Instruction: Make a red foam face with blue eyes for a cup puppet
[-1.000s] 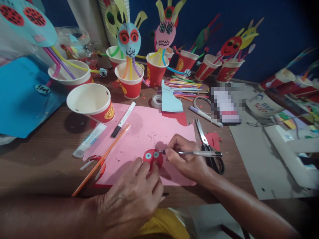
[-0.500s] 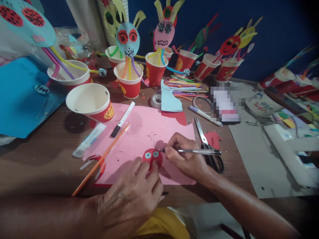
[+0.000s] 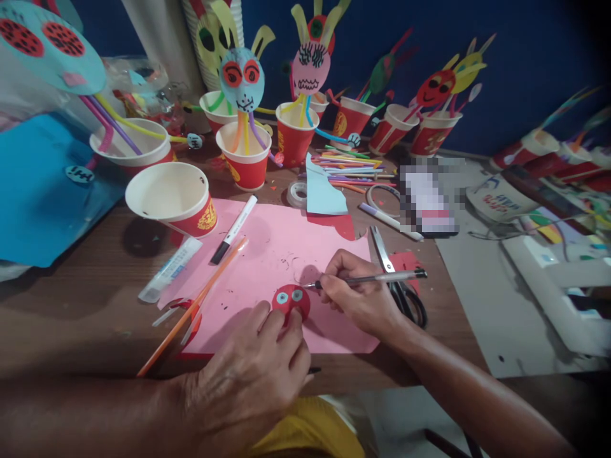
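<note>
A small red paper disc [image 3: 289, 299] with two pale blue eyes lies on the pink sheet [image 3: 267, 242]. The fingertips of my left hand [image 3: 260, 362] press on its lower edge; the thumb is partly hidden, and a dark tip sticks out beneath that hand. My right hand [image 3: 358, 292] pinches a slim pen [image 3: 382, 278], its point just right of the disc's top edge. Black-handled scissors [image 3: 384, 254] lie beyond my right hand, beside a red paper scrap [image 3: 405, 262].
An empty paper cup [image 3: 167, 191], a black-and-white marker [image 3: 233, 229], a glue tube [image 3: 170, 270] and an orange straw [image 3: 191, 308] lie left. Behind stand decorated cups [image 3: 244, 162], a tape roll [image 3: 298, 194] and loose straws [image 3: 353, 168]. A phone [image 3: 429, 197] is at right.
My right hand has shifted slightly right, and the pen lies at a steeper angle with its tip a little farther from the disc. My left hand still holds the disc.
</note>
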A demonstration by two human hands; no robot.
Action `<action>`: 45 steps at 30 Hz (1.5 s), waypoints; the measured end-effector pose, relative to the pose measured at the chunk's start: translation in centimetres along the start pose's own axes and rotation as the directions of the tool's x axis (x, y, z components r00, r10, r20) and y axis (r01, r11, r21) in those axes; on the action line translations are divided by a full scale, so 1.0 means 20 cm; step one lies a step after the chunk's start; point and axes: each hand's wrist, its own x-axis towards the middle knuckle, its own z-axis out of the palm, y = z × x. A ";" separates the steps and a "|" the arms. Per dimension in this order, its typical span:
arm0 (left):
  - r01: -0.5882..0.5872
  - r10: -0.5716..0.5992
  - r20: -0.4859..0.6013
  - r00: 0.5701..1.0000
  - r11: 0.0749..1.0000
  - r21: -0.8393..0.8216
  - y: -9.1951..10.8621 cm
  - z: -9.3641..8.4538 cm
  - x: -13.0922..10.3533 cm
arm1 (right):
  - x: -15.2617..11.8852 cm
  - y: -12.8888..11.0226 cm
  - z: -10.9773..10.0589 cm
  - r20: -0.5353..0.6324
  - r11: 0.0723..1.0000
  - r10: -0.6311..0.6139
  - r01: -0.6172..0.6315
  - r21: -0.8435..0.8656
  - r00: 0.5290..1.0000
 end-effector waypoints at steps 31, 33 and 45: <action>0.006 -0.006 -0.029 1.000 1.000 -0.003 0.00 0.00 0.01 | 0.00 0.01 0.01 -0.019 0.974 -0.065 0.059 -0.217 0.998; -0.004 0.004 -0.007 1.000 1.000 -0.002 0.00 -0.01 0.01 | 0.00 0.01 0.01 -0.026 0.974 -0.062 0.055 -0.218 0.998; 0.018 -0.018 -0.026 0.999 1.000 -0.006 0.01 0.00 0.00 | 0.00 0.01 0.00 -0.021 0.996 -0.019 0.017 -0.086 1.000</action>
